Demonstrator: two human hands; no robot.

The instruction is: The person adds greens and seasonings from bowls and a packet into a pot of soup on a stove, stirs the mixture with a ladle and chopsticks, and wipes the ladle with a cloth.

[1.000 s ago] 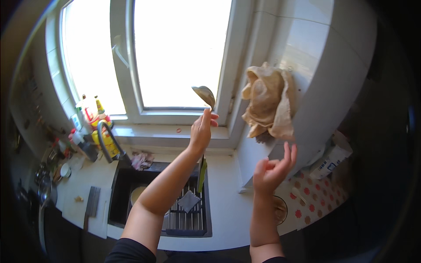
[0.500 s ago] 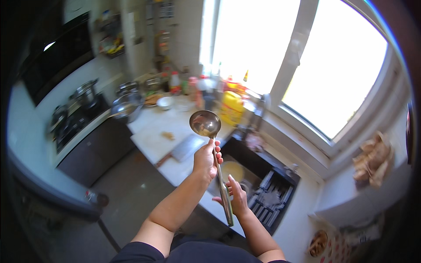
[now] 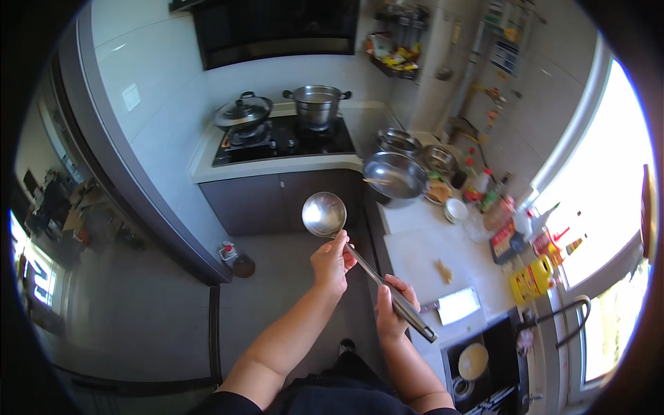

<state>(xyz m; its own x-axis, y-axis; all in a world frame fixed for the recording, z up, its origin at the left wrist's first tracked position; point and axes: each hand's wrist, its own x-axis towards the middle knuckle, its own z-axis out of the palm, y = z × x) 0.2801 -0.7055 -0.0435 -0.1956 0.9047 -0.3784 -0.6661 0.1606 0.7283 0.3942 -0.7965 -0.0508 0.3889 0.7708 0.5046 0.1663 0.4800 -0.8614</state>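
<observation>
I hold a steel ladle (image 3: 324,216) out in front of me, its round bowl up and away, its long handle slanting down to the right. My left hand (image 3: 331,264) pinches the handle just below the bowl. Farther down, my right hand (image 3: 395,309) is closed around the thicker grip, and the handle's end sticks out past it. The ladle hangs over the floor, left of the worktop. Closest to my right hand on that worktop is a cleaver (image 3: 458,306) with a broad, bright blade.
Ahead, a stove (image 3: 290,144) bears a steel pot (image 3: 317,104) and a lidded wok (image 3: 242,111). On the right worktop stand a large steel bowl (image 3: 397,178), a small white bowl (image 3: 456,210), several bottles and a yellow jug (image 3: 531,279). A dark sink (image 3: 494,325) holds a pale bowl (image 3: 473,362).
My view has turned left, from the window and sink toward the stove. The ladle came along in my left hand. My right hand, earlier with fingers apart beside the handle, now grips it.
</observation>
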